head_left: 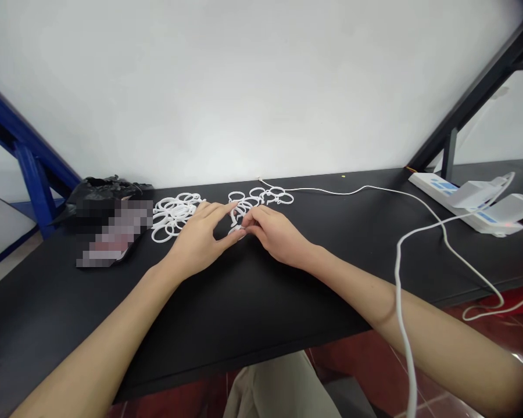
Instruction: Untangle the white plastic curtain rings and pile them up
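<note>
My right hand (281, 235) is closed, thumb and fingers pinched on a small white plastic ring (235, 231) just above the black table. The fingertips hide part of this ring. My left hand (203, 235) faces it with thumb and index finger spread apart. Its thumb tip reaches the ring beside my right fingertips, and its index fingertip is close to the loose white rings (243, 207) behind. A larger heap of white rings (174, 215) lies to the left of my left hand, partly covered by it. Some rings seem to have small tabs or loops.
On the black table (253, 307), a blurred-out flat item (117, 235) and a black plastic bag (100, 191) lie at left. At right sits a white power strip (457, 200) with plugged-in adapters. A white cable (398, 278) hangs over my right forearm. A white wall stands behind.
</note>
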Action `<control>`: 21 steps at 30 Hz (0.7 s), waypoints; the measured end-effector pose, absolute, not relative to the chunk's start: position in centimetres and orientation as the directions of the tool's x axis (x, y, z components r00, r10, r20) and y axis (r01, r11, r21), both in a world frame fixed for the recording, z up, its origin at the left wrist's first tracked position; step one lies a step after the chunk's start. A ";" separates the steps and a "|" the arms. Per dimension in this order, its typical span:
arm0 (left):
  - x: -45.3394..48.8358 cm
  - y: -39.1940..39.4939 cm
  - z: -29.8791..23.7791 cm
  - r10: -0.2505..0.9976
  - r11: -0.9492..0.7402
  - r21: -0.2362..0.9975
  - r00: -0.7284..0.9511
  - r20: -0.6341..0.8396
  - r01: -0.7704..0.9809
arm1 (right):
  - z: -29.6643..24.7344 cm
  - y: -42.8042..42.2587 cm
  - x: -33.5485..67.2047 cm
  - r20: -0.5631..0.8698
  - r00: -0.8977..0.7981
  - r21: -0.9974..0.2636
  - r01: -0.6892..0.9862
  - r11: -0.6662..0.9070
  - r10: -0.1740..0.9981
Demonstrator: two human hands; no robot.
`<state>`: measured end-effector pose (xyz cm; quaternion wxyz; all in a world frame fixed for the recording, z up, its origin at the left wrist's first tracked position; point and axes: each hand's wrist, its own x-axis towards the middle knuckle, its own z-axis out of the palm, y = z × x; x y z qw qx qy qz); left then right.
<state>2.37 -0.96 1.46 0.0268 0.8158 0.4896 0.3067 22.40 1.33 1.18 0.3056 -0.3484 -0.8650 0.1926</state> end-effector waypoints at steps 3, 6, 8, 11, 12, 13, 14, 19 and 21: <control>2.5 -1.0 1.6 0.783 -0.540 0.323 0.322 0.533 0.777 | 1.5 1.2 22.2 0.431 -0.568 -0.565 0.436 0.701 0.701; 2.6 -1.2 1.8 0.778 -0.536 0.320 0.309 0.547 0.782 | 1.6 1.1 22.0 0.440 -0.556 -0.602 0.401 0.691 0.705; 2.6 -1.3 1.9 0.799 -0.516 0.345 0.296 0.523 0.784 | 1.5 1.0 21.9 0.433 -0.556 -0.636 0.369 0.678 0.709; 2.7 -1.3 1.8 0.833 -0.480 0.387 0.271 0.482 0.787 | 1.2 1.0 21.8 0.427 -0.569 -0.661 0.335 0.672 0.703; 2.7 -1.2 1.8 0.837 -0.475 0.392 0.267 0.478 0.788 | 1.1 1.0 21.8 0.427 -0.570 -0.661 0.333 0.673 0.702; 2.7 -1.2 1.7 0.838 -0.472 0.391 0.264 0.478 0.790 | 1.0 1.1 21.8 0.430 -0.567 -0.658 0.336 0.674 0.702; 2.7 -1.1 1.6 0.836 -0.472 0.387 0.264 0.481 0.792 | 1.0 1.1 21.9 0.436 -0.560 -0.654 0.341 0.675 0.705; 2.7 -0.9 1.6 0.849 -0.452 0.384 0.257 0.462 0.805 | 1.2 1.5 22.0 0.479 -0.465 -0.650 0.383 0.657 0.745; 2.7 -1.0 1.7 0.865 -0.441 0.401 0.261 0.428 0.803 | 1.4 1.6 22.1 0.495 -0.431 -0.660 0.378 0.649 0.754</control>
